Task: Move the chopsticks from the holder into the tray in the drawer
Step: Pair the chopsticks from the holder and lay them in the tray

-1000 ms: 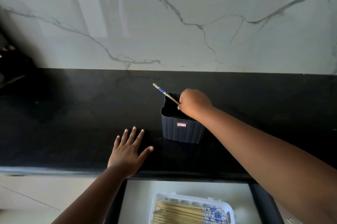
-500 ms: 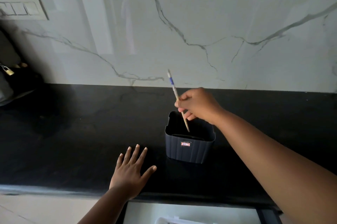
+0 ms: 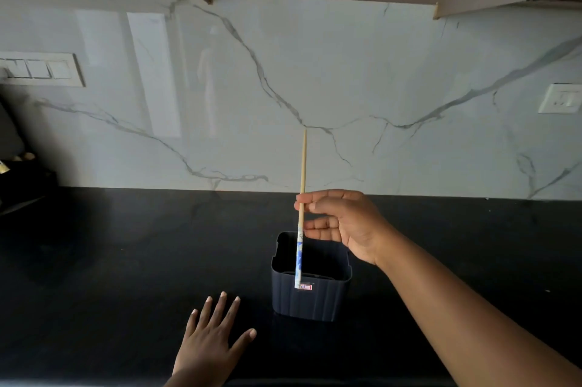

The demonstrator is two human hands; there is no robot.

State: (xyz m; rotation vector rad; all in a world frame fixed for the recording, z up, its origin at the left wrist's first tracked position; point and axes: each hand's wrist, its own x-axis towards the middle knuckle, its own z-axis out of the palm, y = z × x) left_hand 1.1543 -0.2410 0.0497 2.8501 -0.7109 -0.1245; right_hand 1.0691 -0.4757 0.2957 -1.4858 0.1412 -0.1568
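While our left hand (image 3: 211,341) lies flat with fingers spread on the dark surface (image 3: 110,260) at seven o'clock of the navy holder (image 3: 315,298), our right hand (image 3: 343,223) pinches one chopstick (image 3: 301,213) nearly upright above it, patterned end lowest.

Holder (image 3: 310,298) label unreadable; left hand's (image 3: 211,344) wrist cut off.

R hand (image 3: 343,224) fingers pinching, L hand (image 3: 211,341) flat
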